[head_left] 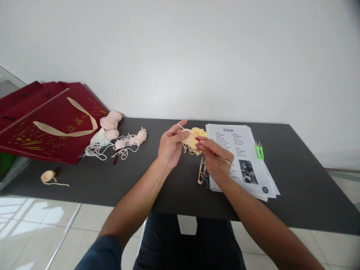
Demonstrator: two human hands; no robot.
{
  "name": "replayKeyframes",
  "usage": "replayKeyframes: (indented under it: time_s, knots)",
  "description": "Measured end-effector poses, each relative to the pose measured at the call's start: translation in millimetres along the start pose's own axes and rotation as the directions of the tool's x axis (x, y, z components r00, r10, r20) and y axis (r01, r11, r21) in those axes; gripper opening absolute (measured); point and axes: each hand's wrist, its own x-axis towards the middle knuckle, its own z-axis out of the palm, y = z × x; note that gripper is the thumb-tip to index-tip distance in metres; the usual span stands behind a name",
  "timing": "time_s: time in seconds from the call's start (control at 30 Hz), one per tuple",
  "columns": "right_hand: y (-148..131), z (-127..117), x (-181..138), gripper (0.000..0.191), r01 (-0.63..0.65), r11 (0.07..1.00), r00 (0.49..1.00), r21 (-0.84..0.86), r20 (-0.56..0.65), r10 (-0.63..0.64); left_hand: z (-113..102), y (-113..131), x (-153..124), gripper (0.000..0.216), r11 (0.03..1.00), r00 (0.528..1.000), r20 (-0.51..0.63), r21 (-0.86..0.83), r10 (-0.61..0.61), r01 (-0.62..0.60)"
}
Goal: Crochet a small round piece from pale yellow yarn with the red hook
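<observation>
My left hand [172,145] pinches a small pale yellow crochet piece [188,138] between thumb and fingers, with a strand of yarn running over the raised forefinger. In my right hand [216,157] is a crochet hook [213,151] with a red grip, its tip pointing left at the piece. Behind both hands a heap of yellow yarn [199,132] lies on the dark table. Just below my right hand rest small thread snips [201,171], partly beside the paper sheets. The exact stitch at the hook's tip is too small to make out.
Printed sheets [247,165] lie stacked on the right, with green-handled snips [259,150] on their edge. To the left are pink yarn balls [110,120], tangled pink yarn [137,138], a small cream crocheted piece [48,175] and red gift bags [50,120]. A white wall [197,56] stands behind the table.
</observation>
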Motion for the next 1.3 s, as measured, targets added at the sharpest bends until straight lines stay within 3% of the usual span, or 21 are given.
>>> replayKeyframes:
  time_s: [0.1, 0.2, 0.4, 0.53, 0.73, 0.97, 1.3]
  knots:
    - [0, 0, 8, 0.015, -0.079, 0.987, 0.996, 0.143, -0.034, 0.085, -1, 3, 1, 0.048, 0.999, 0.998, 0.036, 0.019, -0.044, 0.043]
    - [-1, -4, 18, 0.010, -0.126, 0.972, 0.991, 0.198, -0.022, 0.133, -1, 2, 1, 0.049, 0.997, 0.998, 0.053, 0.078, -0.017, 0.013]
    - [-4, -20, 24, 0.005, 0.039, 0.998, 0.998, -0.053, 0.055, -0.036, -3, -6, 1, 0.048, 0.953, 0.997, -0.004, 0.294, 0.072, -0.067]
    - [-8, -20, 18, 0.005, 0.131, 0.976, 0.990, -0.171, 0.075, -0.119, -3, -11, 0, 0.044, 0.892, 0.971, -0.028, 0.401, 0.238, -0.207]
    - [-14, -14, 20, 0.010, -0.068, 0.996, 0.996, 0.058, -0.060, 0.071, -3, -13, -2, 0.032, 0.771, 0.912, 0.094, 0.503, 0.400, -0.390]
    - [-15, -15, 28, 0.020, -0.265, 0.909, 0.952, 0.321, -0.065, 0.301, -11, -12, 4, 0.035, 0.877, 0.940, 0.194, 0.346, 0.280, -0.333]
    - [-18, -16, 31, 0.024, -0.365, 0.834, 0.912, 0.414, -0.021, 0.410, -6, -6, 3, 0.027, 0.973, 0.981, 0.163, 0.187, 0.103, -0.134]
